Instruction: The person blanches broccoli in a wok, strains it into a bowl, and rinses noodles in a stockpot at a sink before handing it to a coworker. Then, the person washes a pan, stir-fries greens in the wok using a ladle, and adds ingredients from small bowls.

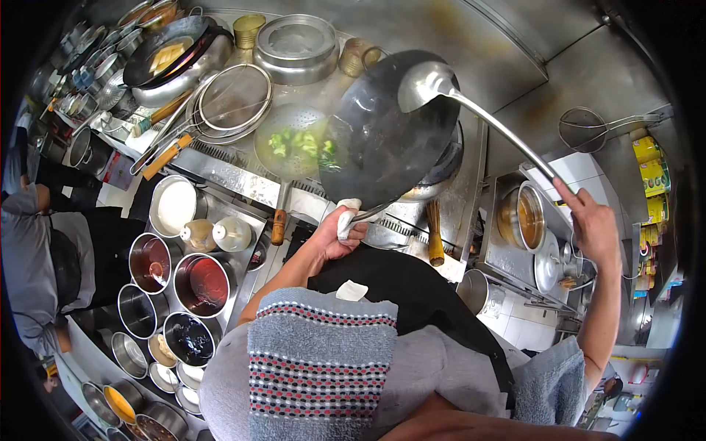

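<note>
My left hand [340,234] is closed around the handle of a dark wok [382,147], with a folded white cloth [348,218] in its grip. The wok is tilted to the left over a round perforated strainer [276,151]. Green vegetables [301,145] lie in the strainer, close by the wok's edge, with steam or liquid blurring that spot. Out to the right, my right hand [594,226] grips the end of a long metal ladle [485,114]. The ladle's bowl is raised in front of the wok's upper part.
Round wire sieves [235,99] and a lidded metal pot [296,48] stand behind the strainer. At left are pots of red sauce [202,284] and two squeeze bottles [232,234]. A bamboo brush [435,235] lies right of the wok. Another person [55,257] stands far left.
</note>
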The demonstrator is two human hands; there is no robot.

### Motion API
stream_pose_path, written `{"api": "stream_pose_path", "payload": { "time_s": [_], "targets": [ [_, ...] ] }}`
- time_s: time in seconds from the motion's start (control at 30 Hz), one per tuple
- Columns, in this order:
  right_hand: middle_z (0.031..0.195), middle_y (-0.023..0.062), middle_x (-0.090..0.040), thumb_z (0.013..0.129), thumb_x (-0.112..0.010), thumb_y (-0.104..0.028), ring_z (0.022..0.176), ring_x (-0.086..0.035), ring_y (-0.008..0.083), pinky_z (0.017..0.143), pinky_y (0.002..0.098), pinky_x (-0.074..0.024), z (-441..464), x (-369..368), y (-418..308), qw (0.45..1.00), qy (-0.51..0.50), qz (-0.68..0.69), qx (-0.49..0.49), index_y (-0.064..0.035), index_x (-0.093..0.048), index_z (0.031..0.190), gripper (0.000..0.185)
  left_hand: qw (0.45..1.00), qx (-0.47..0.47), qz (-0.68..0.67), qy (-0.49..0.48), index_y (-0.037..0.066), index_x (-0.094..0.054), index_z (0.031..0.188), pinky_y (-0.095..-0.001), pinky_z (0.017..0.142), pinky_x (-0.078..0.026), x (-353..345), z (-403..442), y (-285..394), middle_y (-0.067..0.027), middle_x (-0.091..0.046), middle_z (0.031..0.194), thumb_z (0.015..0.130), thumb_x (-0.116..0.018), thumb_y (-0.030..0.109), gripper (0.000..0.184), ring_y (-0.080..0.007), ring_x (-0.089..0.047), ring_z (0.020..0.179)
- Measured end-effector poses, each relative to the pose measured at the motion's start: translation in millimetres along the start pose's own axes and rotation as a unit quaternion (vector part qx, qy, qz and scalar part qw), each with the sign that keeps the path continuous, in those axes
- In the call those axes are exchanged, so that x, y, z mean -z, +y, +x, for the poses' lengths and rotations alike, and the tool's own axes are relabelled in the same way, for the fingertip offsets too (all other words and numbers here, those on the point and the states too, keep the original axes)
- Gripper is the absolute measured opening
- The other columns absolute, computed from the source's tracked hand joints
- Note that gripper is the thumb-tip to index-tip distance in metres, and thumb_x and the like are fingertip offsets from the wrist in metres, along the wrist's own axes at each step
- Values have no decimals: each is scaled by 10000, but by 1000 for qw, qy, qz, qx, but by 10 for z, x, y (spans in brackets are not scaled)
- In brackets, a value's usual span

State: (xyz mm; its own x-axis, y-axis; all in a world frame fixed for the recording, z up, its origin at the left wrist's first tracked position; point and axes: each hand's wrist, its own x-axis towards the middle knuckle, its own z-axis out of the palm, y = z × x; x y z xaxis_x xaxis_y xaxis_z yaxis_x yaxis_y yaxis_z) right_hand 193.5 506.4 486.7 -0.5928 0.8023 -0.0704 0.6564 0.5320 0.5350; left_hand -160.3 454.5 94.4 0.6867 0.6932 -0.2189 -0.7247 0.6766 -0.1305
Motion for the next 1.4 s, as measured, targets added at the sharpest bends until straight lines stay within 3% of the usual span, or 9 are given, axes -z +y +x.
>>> {"api": "stream_pose_path", "payload": {
  "time_s": [0.27, 0.57, 0.63, 0.7, 0.83, 0.93, 1.03, 1.27, 1.4],
  "targets": [
    [777, 119, -494, 720, -530, 106, 629, -581, 309, 594, 451, -470, -10, 696, -178, 993, 33, -107, -41, -371, -443, 1401, 836, 984, 111, 137, -35, 61, -456, 746, -185, 354, -307, -11, 170, 183, 15, -419, 617, 892, -528, 370, 349, -52, -373, 431],
    [785, 119, -516, 731, -536, 89, 637, -593, 328, 612, 462, -488, -320, 348, -135, 987, -24, -101, -125, -391, -424, 1406, 835, 975, 105, 195, -12, 38, -472, 854, -211, 393, -350, -208, 317, 257, -43, -497, 703, 908, -510, 322, 291, -89, -412, 478],
    [800, 135, -529, 749, -535, 86, 655, -592, 351, 630, 474, -492, -610, -87, -143, 983, -34, -15, -180, -372, -401, 1424, 827, 949, -24, 284, 135, 65, -497, 894, -240, 446, -404, -422, 394, 274, -93, -577, 785, 912, -501, 293, 228, -107, -470, 527],
    [778, 94, -558, 758, -509, 113, 590, -563, 247, 587, 387, -494, -986, -754, -137, 978, 66, 102, -168, -334, -381, 1449, 832, 963, -93, 215, 129, 84, -534, 944, -257, 480, -443, -400, 538, 385, -106, -601, 807, 904, -498, 240, 166, -135, -527, 573],
    [671, -43, -429, 775, -428, 155, 568, -324, 55, 502, 231, -371, -1523, -2110, -966, 747, 131, 549, -350, -260, -269, 1515, 863, 908, -203, 302, 206, 102, -556, 824, -277, 429, -416, -202, 827, 698, -49, -580, 704, 860, -550, 165, 73, -156, -542, 556],
    [675, -37, -366, 818, -458, 95, 537, -330, 68, 456, 248, -363, -1499, -2009, -1598, 520, 123, 670, -516, -236, -204, 1531, 826, 850, -215, 386, 286, 121, -559, 803, -281, 425, -409, -428, 996, 646, -13, -568, 674, 859, -564, 156, 66, -153, -553, 558],
    [689, -17, -404, 851, -482, 34, 505, -362, 86, 433, 256, -373, -1415, -2112, -1653, 414, 121, 685, -587, -210, -166, 1533, 790, 870, -223, 342, 277, 138, -552, 835, -296, 427, -384, -102, 1453, 1072, -5, -559, 671, 883, -567, 197, 77, -163, -550, 559],
    [696, 25, -467, 843, -500, 23, 502, -460, 121, 436, 266, -394, -994, -2248, -1636, 295, 130, 771, -549, -150, -126, 1532, 803, 859, -175, 392, 280, 156, -548, 836, -283, 427, -361, 157, 1207, 1559, 1, -580, 678, 941, -529, 369, 239, -132, -541, 525],
    [706, 33, -481, 851, -507, 6, 481, -448, 119, 431, 263, -380, -885, -2249, -1578, 214, 154, 813, -519, -151, -101, 1531, 807, 860, -133, 403, 283, 111, -569, 1039, -273, 429, -381, 123, 737, 1664, -57, -615, 751, 910, -543, 542, 450, -157, -561, 561]
  ]
}}
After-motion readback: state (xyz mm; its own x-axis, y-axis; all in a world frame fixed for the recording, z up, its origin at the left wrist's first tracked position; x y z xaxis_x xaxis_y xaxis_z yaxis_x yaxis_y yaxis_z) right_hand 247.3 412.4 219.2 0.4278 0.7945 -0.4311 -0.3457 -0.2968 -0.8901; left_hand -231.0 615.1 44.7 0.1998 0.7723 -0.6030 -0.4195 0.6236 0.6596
